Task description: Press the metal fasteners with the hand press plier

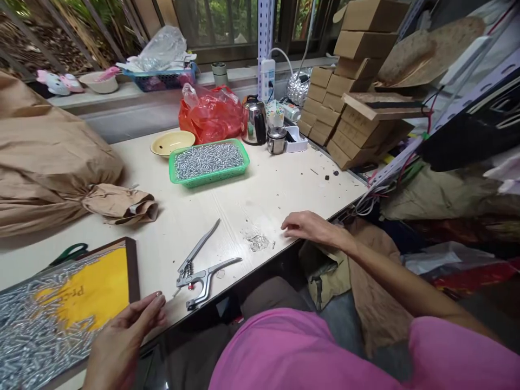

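Metal pliers (198,277) lie on a pale table (260,195) between a person's left hand (129,320) and right hand (307,226). Left thumb and fingertips nearly meet, contents unclear; right fingers curl loosely, apparently empty. Likely stiff and sturdy, the pliers suit gripping by both handles (204,241).

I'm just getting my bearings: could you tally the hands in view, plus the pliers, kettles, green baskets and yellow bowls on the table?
Hands: 2 (left hand, right hand)
Pliers: 1
Kettle: 1
Green basket: 1
Yellow bowl: 1
Total: 6
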Demonstrator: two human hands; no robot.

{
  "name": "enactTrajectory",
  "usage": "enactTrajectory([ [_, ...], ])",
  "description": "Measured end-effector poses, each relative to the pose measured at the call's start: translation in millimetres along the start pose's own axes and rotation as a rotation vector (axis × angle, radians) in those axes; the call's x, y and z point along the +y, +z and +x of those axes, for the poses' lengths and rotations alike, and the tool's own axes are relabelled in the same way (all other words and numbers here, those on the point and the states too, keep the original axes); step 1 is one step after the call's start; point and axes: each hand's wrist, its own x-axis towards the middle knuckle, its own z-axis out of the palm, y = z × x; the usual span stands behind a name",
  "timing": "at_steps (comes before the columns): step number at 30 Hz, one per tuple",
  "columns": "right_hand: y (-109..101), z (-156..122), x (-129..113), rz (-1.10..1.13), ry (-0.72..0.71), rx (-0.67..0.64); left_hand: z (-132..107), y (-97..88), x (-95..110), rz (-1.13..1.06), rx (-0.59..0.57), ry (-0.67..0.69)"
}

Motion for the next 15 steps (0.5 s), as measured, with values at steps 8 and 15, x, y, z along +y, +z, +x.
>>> enactTrajectory([
  [8, 28, 22, -24, -0.117, -0.246, -0.264, -17, 0.2, 0, -0.147, -0.07, -0.09],
  [15, 45, 40, -33, -0.175, -0.251, -0.204, -25, -2.5, -7, -0.114, -0.102, -0.041],
])
